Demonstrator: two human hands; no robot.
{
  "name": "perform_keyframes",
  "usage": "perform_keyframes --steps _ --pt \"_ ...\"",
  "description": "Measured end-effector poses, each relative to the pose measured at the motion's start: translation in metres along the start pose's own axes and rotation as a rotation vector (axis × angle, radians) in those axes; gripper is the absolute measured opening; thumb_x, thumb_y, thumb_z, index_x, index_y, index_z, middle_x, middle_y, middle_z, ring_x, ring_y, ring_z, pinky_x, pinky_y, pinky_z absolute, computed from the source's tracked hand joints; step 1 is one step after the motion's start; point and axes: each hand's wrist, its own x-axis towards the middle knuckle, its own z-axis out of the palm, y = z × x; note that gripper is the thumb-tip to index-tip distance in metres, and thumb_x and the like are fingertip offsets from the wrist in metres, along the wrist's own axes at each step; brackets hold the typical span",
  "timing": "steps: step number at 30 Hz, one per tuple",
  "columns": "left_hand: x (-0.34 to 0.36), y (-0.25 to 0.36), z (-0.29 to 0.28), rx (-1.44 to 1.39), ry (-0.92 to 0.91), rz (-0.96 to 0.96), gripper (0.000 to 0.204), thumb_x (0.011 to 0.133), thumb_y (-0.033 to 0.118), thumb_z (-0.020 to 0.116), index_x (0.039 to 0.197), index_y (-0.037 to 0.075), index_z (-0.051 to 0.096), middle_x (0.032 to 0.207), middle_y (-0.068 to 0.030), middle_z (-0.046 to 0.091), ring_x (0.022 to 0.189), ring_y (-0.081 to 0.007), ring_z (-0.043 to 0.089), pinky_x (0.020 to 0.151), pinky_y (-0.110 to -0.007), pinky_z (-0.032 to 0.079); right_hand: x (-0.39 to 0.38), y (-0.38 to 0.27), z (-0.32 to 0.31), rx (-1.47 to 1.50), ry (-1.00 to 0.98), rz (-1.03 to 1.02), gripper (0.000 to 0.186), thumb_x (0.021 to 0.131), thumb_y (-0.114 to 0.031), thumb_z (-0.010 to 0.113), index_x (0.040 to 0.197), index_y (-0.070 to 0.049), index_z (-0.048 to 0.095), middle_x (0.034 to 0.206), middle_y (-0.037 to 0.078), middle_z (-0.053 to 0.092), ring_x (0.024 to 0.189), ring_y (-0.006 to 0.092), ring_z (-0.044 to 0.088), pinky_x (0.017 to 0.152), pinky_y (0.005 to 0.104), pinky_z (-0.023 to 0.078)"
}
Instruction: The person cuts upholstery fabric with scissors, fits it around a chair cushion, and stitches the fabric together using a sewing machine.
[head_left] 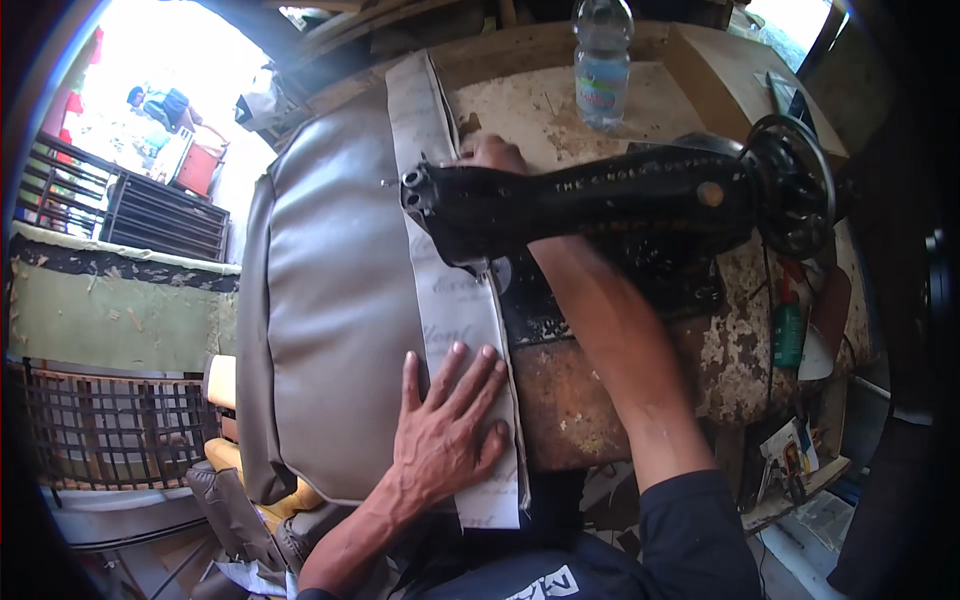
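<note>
A grey-brown vinyl cover (335,260) lies on the left of the worktable, with a white printed strip (455,320) along its right edge. The strip runs beneath the head of a black sewing machine (600,200); the needle area is mostly hidden by the machine. My left hand (445,425) rests flat on the strip on the near side, fingers spread. Reaching under the machine's arm, my right hand (493,155) is at the strip's far edge with fingers curled, seemingly pinching it. Part of that hand is hidden behind the machine.
A clear plastic bottle (603,85) stands behind the machine, whose handwheel (795,180) is at the right. A small green bottle (788,330) sits near the table's right side. Below it, an open drawer (800,470) holds tools. Outside, at upper left, a person (165,108) bends over.
</note>
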Motion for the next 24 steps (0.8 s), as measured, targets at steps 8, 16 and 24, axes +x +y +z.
perform_keyframes --steps 8,16,24 --pt "0.02 -0.011 -0.002 0.013 -0.001 0.0 0.068 0.087 0.034 0.06 0.151 0.012 0.051 0.161 -0.0069 0.043 0.153 -0.0323 0.029 0.124 -0.066 0.006 0.017 -0.01 0.005 -0.073 0.01 0.169 0.041 0.081 -0.037 0.083 0.107 -0.005 0.077 0.103 0.016 0.077 0.099 0.0301 0.074 0.091 0.0384 0.055" --pt "0.035 -0.024 -0.005 0.041 0.001 -0.003 0.067 0.09 0.037 0.057 0.152 0.014 0.049 0.162 -0.0061 0.041 0.154 -0.031 0.028 0.123 -0.068 0.005 0.028 -0.017 0.012 -0.079 0.084 0.115 0.037 0.084 -0.036 0.081 0.105 -0.005 0.079 0.104 0.016 0.077 0.102 0.0302 0.073 0.092 0.0389 0.055" --pt "0.054 -0.038 -0.007 0.031 0.048 0.024 0.069 0.086 0.034 0.06 0.152 0.013 0.05 0.161 -0.011 0.042 0.154 -0.0355 0.028 0.124 -0.065 0.004 0.058 -0.009 0.023 -0.109 0.14 0.112 0.038 0.086 -0.035 0.08 0.109 -0.005 0.077 0.09 0.015 0.077 0.079 0.0252 0.075 0.081 0.0371 0.057"
